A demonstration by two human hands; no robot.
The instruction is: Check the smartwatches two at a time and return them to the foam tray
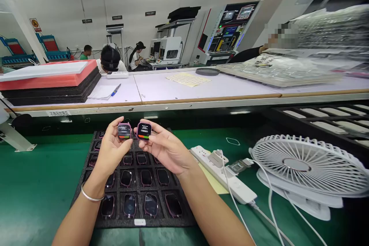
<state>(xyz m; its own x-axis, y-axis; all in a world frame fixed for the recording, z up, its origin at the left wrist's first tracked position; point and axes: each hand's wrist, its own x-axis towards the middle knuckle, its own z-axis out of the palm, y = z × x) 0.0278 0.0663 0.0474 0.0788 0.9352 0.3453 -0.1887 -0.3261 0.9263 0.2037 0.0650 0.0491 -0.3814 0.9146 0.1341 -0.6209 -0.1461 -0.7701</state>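
Note:
My left hand [113,147] grips a smartwatch body [124,131] with a purplish frame, its lit screen turned toward me. A second smartwatch body [143,130] of the same look is pinched between the thumb and fingers of my right hand [167,146]. Both screens show white text above an orange and green bar. The two watches are held side by side, slightly apart, over a black foam tray [139,222]. Rows of dark-screened watch bodies [146,178] lie in the tray's compartments, some of them hidden behind my hands.
Right of the tray lie a white power strip [227,178] with plugs and cables and a white fan [305,167]. A raised shelf [155,84] runs across behind, bearing a foam stack [49,80] and bagged trays [276,69]. Several people sit beyond it.

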